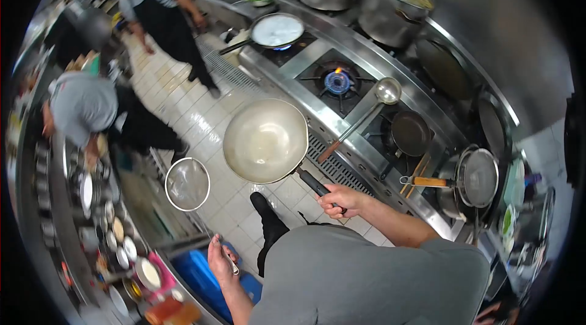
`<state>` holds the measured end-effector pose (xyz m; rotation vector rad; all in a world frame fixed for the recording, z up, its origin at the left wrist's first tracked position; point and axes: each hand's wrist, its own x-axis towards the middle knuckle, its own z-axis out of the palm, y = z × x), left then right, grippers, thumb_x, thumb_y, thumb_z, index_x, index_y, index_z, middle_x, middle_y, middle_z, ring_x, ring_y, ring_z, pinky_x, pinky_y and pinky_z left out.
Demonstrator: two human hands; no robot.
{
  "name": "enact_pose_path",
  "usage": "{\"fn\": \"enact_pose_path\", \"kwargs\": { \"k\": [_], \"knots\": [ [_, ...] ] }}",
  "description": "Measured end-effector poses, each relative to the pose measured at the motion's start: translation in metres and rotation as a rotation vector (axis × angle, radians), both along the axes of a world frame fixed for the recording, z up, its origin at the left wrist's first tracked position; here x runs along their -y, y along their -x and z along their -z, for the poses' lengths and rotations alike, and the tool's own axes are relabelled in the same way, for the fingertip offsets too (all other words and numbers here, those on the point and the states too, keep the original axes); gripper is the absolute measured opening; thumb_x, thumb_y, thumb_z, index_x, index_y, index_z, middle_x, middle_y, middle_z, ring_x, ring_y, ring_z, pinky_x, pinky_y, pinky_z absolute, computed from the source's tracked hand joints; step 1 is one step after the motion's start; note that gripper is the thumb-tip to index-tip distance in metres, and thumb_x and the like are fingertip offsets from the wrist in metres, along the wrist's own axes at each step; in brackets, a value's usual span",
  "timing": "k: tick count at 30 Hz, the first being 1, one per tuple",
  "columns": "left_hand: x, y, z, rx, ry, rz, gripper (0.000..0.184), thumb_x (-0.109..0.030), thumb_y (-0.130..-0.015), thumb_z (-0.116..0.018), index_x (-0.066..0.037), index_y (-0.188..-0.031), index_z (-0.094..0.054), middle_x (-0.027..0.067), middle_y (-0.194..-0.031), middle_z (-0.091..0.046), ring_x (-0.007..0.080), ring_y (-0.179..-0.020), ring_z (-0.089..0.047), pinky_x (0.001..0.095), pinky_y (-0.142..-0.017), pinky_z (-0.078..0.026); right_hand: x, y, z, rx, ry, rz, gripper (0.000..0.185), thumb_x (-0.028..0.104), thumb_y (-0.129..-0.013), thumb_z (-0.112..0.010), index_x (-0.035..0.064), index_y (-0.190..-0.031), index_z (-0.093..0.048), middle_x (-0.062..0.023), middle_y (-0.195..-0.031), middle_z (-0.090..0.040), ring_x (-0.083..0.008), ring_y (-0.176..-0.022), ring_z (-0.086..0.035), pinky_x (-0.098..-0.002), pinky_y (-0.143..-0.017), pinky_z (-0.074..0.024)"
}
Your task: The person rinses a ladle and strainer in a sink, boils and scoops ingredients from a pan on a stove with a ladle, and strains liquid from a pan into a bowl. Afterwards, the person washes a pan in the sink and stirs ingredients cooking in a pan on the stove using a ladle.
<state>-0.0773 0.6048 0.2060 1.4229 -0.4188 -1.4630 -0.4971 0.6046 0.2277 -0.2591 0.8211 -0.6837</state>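
My right hand (339,200) is wrapped round the black handle of a wok (265,136), which I hold out over the floor. Its pale inside faces up, with a little shine at the bottom and no food visible. In my left hand (223,259) is the handle of a round mesh strainer (187,184), held out to the left of the wok. The strainer's mesh looks bare. Beside the wok, a ladle (387,90) with a wooden handle lies across the stove front.
A gas burner (337,81) burns on the stove. Near it stand a pan of white liquid (277,30), a small dark pan (410,133), large stockpots (390,10) and another strainer (480,177). Two people (168,14) stand to the left. Bowls (148,272) line the left counter.
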Motion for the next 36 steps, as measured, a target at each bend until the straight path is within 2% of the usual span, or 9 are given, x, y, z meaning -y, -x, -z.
{"fn": "enact_pose_path", "kwargs": {
  "k": [3, 6, 8, 12, 17, 21, 26, 30, 36],
  "knots": [
    [0.089, -0.004, 0.008, 0.039, 0.014, 0.159, 0.036, -0.029, -0.104, -0.052, -0.006, -0.131, -0.058, 0.0007, -0.061, -0.052, 0.0122, -0.043, -0.047, 0.0280, -0.041, -0.039, 0.028, 0.003, -0.001, -0.038, -0.010, 0.149, 0.013, 0.007, -0.095, -0.059, 0.0105, -0.100, -0.048, 0.0018, -0.071, -0.046, -0.0058, -0.047, -0.039, -0.0259, -0.042, -0.0293],
    [0.183, -0.006, -0.007, 0.068, 0.052, 0.310, 0.039, -0.029, -0.103, -0.052, -0.003, -0.132, -0.057, 0.0010, -0.060, -0.052, 0.0124, -0.045, -0.047, 0.0281, -0.044, -0.040, 0.057, 0.000, -0.005, -0.042, 0.009, 0.281, 0.011, 0.008, -0.096, -0.058, 0.0107, -0.100, -0.048, 0.0018, -0.070, -0.045, -0.0060, -0.047, -0.039, -0.0266, -0.041, -0.0300],
    [0.251, -0.002, -0.018, 0.023, 0.083, 0.474, 0.038, -0.027, -0.103, -0.052, -0.004, -0.133, -0.056, 0.0011, -0.061, -0.052, 0.0124, -0.046, -0.047, 0.0278, -0.045, -0.040, 0.082, -0.005, -0.016, -0.065, -0.036, 0.450, 0.011, 0.007, -0.096, -0.057, 0.0107, -0.101, -0.048, 0.0015, -0.069, -0.045, -0.0063, -0.046, -0.039, -0.0271, -0.041, -0.0303],
    [0.387, 0.017, -0.041, -0.075, 0.138, 0.684, 0.038, -0.021, -0.104, -0.048, -0.001, -0.135, -0.053, 0.0031, -0.067, -0.054, 0.0132, -0.047, -0.047, 0.0280, -0.047, -0.040, 0.117, -0.017, -0.042, -0.081, -0.030, 0.621, 0.012, 0.006, -0.096, -0.056, 0.0105, -0.102, -0.048, 0.0007, -0.068, -0.045, -0.0069, -0.045, -0.038, -0.0273, -0.041, -0.0310],
    [0.547, 0.086, -0.083, -0.126, 0.160, 0.767, 0.039, -0.020, -0.104, -0.046, 0.001, -0.136, -0.050, 0.0037, -0.068, -0.053, 0.0136, -0.048, -0.047, 0.0284, -0.049, -0.040, 0.183, -0.021, -0.070, -0.220, -0.041, 0.941, 0.014, 0.003, -0.093, -0.056, 0.0081, -0.103, -0.048, -0.0011, -0.067, -0.047, -0.0086, -0.045, -0.041, -0.0281, -0.039, -0.0321],
    [0.675, 0.153, -0.086, -0.131, 0.177, 0.812, 0.036, -0.022, -0.105, -0.048, -0.001, -0.134, -0.052, 0.0023, -0.068, -0.053, 0.0126, -0.048, -0.047, 0.0277, -0.046, -0.039, 0.255, -0.005, -0.081, -0.297, -0.036, 1.038, 0.014, 0.001, -0.090, -0.054, 0.0056, -0.101, -0.047, -0.0023, -0.065, -0.046, -0.0090, -0.042, -0.040, -0.0290, -0.037, -0.0315],
    [0.802, 0.211, -0.093, -0.144, 0.207, 0.760, 0.032, -0.027, -0.105, -0.054, -0.005, -0.128, -0.056, -0.0001, -0.069, -0.051, 0.0112, -0.048, -0.046, 0.0262, -0.043, -0.039, 0.347, 0.026, -0.085, -0.348, -0.042, 1.031, 0.019, -0.001, -0.088, -0.054, 0.0045, -0.104, -0.047, -0.0029, -0.065, -0.046, -0.0094, -0.042, -0.040, -0.0294, -0.037, -0.0309],
    [0.936, 0.238, -0.098, -0.159, 0.192, 0.766, 0.031, -0.028, -0.103, -0.057, -0.007, -0.127, -0.057, -0.0006, -0.068, -0.051, 0.0105, -0.048, -0.045, 0.0252, -0.043, -0.039, 0.450, 0.032, -0.101, -0.260, 0.003, 0.991, 0.020, 0.002, -0.089, -0.059, 0.0047, -0.107, -0.051, -0.0022, -0.064, -0.046, -0.0090, -0.041, -0.039, -0.0280, -0.037, -0.0301],
    [1.130, 0.285, -0.063, -0.234, 0.125, 0.818, 0.026, -0.025, -0.103, -0.058, -0.008, -0.122, -0.059, -0.0009, -0.068, -0.052, 0.0100, -0.048, -0.044, 0.0256, -0.043, -0.036, 0.584, -0.001, -0.102, -0.156, 0.045, 1.007, 0.020, 0.000, -0.088, -0.058, 0.0040, -0.107, -0.051, -0.0026, -0.064, -0.047, -0.0089, -0.038, -0.037, -0.0289, -0.035, -0.0296]
  ]
}}
